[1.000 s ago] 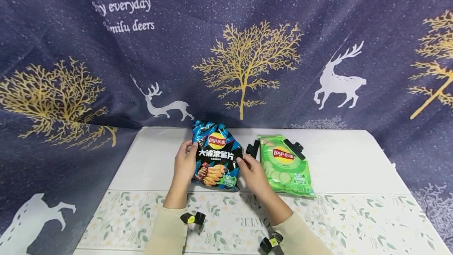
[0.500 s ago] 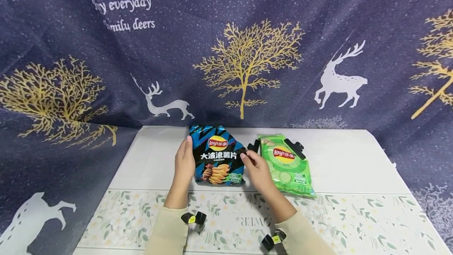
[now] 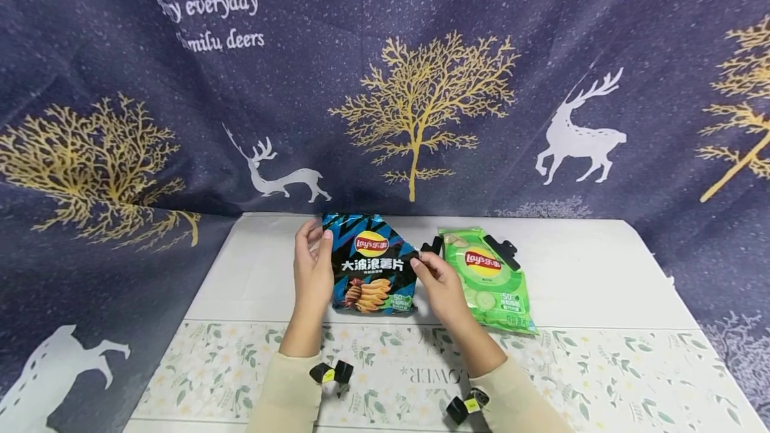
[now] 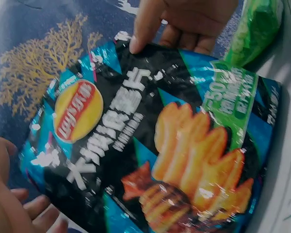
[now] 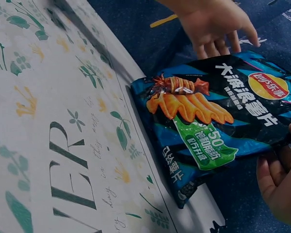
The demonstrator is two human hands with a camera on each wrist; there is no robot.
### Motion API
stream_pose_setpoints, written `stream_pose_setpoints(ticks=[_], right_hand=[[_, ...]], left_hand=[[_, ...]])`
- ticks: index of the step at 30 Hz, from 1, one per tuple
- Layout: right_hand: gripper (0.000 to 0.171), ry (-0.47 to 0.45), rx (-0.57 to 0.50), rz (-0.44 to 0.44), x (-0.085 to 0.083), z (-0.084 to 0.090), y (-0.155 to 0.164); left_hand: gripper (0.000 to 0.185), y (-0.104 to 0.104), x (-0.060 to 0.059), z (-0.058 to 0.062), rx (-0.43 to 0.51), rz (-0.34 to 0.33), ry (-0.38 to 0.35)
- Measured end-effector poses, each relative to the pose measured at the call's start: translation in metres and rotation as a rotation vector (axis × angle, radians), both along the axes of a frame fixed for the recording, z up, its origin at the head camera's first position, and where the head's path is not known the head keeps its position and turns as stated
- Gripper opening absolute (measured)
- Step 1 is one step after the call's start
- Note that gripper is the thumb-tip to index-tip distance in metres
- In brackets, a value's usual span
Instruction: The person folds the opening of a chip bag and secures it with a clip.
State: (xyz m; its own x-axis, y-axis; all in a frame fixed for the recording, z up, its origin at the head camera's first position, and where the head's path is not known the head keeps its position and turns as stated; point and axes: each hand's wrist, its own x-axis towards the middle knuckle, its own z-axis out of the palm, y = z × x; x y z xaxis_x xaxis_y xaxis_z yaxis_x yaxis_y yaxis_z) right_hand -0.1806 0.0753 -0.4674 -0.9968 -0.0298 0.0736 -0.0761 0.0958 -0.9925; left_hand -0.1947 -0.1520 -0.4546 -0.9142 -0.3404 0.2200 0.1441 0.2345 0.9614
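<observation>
A blue and black chip bag stands tilted on the white table, its printed front toward me. My right hand pinches the bag's right edge, thumb on the front and fingers curled behind; the left wrist view shows that thumb pressing the bag from the right hand. My left hand lies along the bag's left edge with fingers nearly straight. In the right wrist view the left hand's fingers reach the far edge of the bag.
A green chip bag lies flat just right of my right hand, with a black clip at its top. A floral cloth covers the near table. A dark curtain hangs behind.
The bag has shifted slightly away and stands more upright. My left hand slid up its left edge and its fingers loosened. The right hand moved up to pinch the right edge.
</observation>
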Motion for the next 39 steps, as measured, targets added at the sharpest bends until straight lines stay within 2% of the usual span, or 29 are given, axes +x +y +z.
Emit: stream_pose_setpoints(ticks=[3, 7, 9, 12, 15, 18, 22, 25, 29, 36, 39], right_hand=[[0.019, 0.0, -0.015, 0.006, 0.0, 0.001, 0.001], [0.019, 0.004, -0.018, 0.012, 0.001, 0.003, 0.002], [0.019, 0.012, -0.018, 0.018, 0.001, 0.003, 0.003], [0.019, 0.027, -0.015, 0.027, 0.001, 0.003, 0.003], [0.02, 0.043, -0.011, 0.039, 0.001, 0.003, 0.003], [0.021, 0.048, -0.006, 0.044, 0.001, 0.003, 0.003], [0.019, 0.047, -0.004, 0.04, 0.002, 0.002, 0.003], [0.018, 0.052, -0.008, 0.044, 0.003, 0.001, 0.002], [0.018, 0.052, -0.015, 0.047, 0.003, 0.002, 0.002], [0.017, 0.047, -0.01, 0.043, 0.004, 0.002, 0.002], [0.016, 0.053, -0.012, 0.045, 0.003, 0.002, 0.003]], left_hand=[[0.06, 0.005, 0.004, 0.008, -0.07, 0.074, 0.069], [0.061, 0.011, 0.008, 0.018, -0.263, 0.158, 0.182], [0.06, 0.014, 0.007, 0.022, -0.371, 0.173, 0.255], [0.054, 0.016, 0.002, 0.029, -0.512, 0.151, 0.356], [0.046, 0.017, -0.003, 0.038, -0.62, 0.071, 0.398], [0.04, 0.017, -0.006, 0.047, -0.711, -0.03, 0.38], [0.038, 0.014, -0.007, 0.056, -0.82, -0.158, 0.283], [0.041, 0.012, -0.007, 0.061, -0.864, -0.213, 0.21], [0.041, 0.011, -0.007, 0.064, -0.877, -0.241, 0.17], [0.024, 0.011, -0.009, 0.066, -0.794, -0.25, 0.182], [0.022, 0.011, -0.009, 0.068, -0.786, -0.262, 0.184]])
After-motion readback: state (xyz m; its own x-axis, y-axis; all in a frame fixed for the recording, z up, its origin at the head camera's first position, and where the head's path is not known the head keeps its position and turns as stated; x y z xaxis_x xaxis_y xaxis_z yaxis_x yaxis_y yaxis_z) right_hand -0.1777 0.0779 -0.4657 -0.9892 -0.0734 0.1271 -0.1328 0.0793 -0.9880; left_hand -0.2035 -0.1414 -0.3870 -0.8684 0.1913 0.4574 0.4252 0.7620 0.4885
